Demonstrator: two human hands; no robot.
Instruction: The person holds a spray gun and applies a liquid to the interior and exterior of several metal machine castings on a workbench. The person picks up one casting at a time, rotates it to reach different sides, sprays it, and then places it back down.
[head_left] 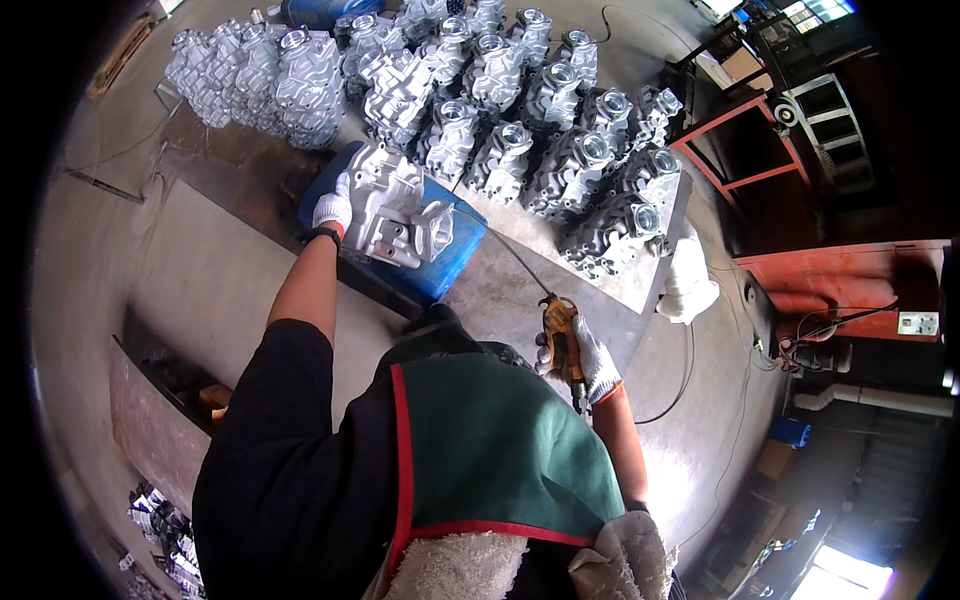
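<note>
Across the upper middle of the frame, rows of grey cast-metal housings point(520, 110) stand packed upright on a steel workbench point(560, 270), bores facing up, apparently so each is easy to reach. At centre left, one aluminium casting point(395, 210) lies tilted on a blue block point(450, 262), raised off the bench. The gloved left hand point(332, 210) grasps its left end, seemingly to steady it. At centre right, the gloved right hand point(590, 362) is clenched around an orange air blow gun point(560, 335), whose thin nozzle reaches toward the casting's openings.
</note>
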